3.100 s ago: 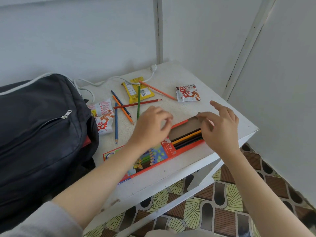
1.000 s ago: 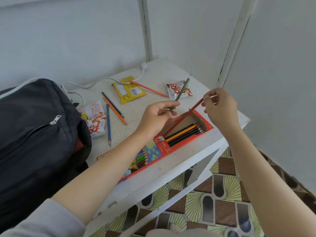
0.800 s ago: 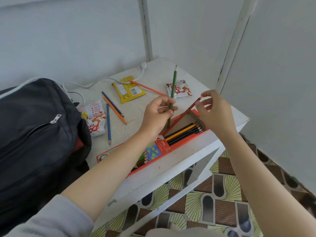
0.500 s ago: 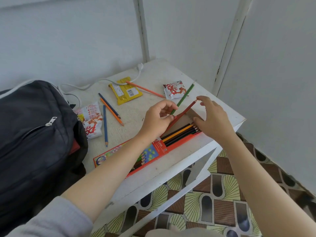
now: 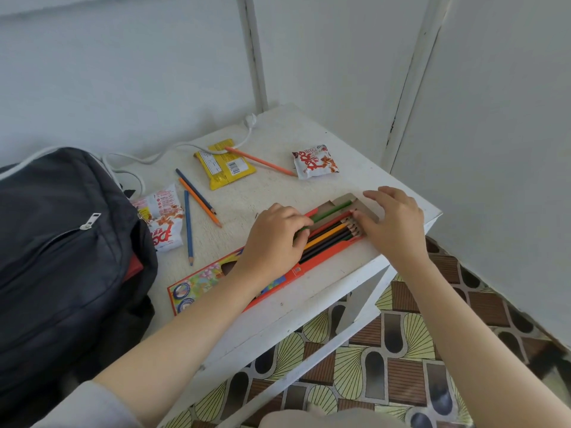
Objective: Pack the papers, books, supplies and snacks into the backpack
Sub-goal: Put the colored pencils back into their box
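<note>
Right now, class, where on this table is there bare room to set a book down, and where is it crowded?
Bare: the back corner of the table behind the yellow packet and right snack packet. Crowded: the left side, with loose pencils and snack packets beside the backpack; the front, with the pencil box and both hands.

walls (image 5: 123,72): pale, panelled | floor (image 5: 401,350): brown-yellow patterned tiles | table (image 5: 309,134): white, worn

A white counter (image 5: 309,140) stands in a corner of pale walls (image 5: 123,72). A white cable (image 5: 173,148) trails across its far edge. Below, the floor (image 5: 386,359) shows yellow fan shapes and brown tiles.
</note>
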A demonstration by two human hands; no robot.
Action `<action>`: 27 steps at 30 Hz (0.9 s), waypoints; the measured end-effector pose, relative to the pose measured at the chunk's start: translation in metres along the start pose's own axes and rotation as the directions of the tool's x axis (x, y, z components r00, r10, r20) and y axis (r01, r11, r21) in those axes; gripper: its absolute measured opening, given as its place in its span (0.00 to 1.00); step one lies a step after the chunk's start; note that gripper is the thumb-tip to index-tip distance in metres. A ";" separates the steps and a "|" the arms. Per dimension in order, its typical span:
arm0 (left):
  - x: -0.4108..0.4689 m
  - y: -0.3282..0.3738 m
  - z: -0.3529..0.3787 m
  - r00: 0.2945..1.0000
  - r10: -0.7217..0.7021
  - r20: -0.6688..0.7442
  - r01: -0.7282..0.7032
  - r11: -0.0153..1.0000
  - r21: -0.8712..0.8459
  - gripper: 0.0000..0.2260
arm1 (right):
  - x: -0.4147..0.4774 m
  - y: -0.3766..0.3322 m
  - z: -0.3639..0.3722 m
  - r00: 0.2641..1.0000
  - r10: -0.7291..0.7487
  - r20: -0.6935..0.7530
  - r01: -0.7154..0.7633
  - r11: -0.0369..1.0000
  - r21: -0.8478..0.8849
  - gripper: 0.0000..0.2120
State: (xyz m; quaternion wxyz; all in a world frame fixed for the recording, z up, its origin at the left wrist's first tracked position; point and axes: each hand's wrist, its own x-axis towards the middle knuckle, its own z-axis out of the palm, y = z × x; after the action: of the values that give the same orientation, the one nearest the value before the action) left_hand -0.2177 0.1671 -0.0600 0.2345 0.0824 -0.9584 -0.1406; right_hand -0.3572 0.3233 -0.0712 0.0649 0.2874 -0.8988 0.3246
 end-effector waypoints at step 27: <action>0.005 -0.045 -0.046 0.979 -0.187 0.082 0.183 0.981 0.061 0.09 | 0.019 -0.046 0.013 0.955 -0.286 0.078 0.288 0.958 -0.015 0.11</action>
State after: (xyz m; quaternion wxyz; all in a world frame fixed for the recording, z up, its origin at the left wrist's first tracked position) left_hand -0.1959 0.1124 -0.0326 0.1761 0.1712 -0.9593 -0.1395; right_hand -0.3460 0.2770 -0.0505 0.0815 0.4259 -0.8535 0.2889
